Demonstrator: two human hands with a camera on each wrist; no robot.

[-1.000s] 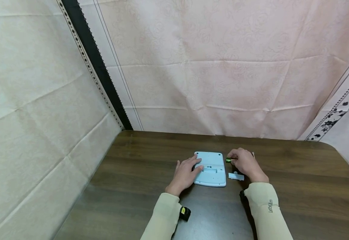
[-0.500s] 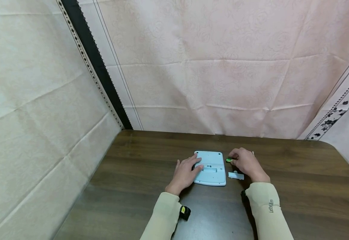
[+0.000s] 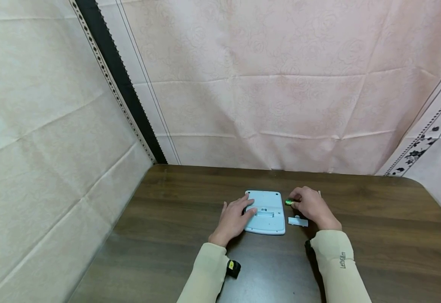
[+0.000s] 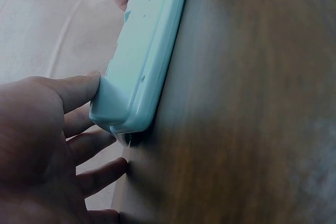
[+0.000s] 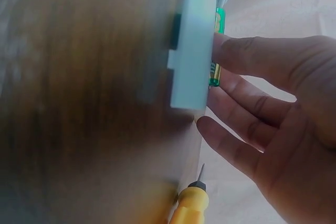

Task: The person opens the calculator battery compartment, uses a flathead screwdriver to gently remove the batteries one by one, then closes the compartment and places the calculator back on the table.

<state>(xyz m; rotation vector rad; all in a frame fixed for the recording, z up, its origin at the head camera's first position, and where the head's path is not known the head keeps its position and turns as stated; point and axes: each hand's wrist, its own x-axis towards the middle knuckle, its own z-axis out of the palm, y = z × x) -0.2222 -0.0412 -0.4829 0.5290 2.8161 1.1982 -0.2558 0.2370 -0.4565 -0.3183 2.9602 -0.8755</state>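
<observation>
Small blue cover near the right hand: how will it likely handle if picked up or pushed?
The cover looks like thin moulded plastic, so probably stiff and light. Lying flat on the table, it would likely slide, not roll. Its small tab might snap if forced.

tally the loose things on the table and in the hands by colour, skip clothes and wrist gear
Light blue: 2 (flat device, loose cover)
Green and gold: 1 (battery)
Yellow-handled: 1 (screwdriver)
Total: 4
</observation>
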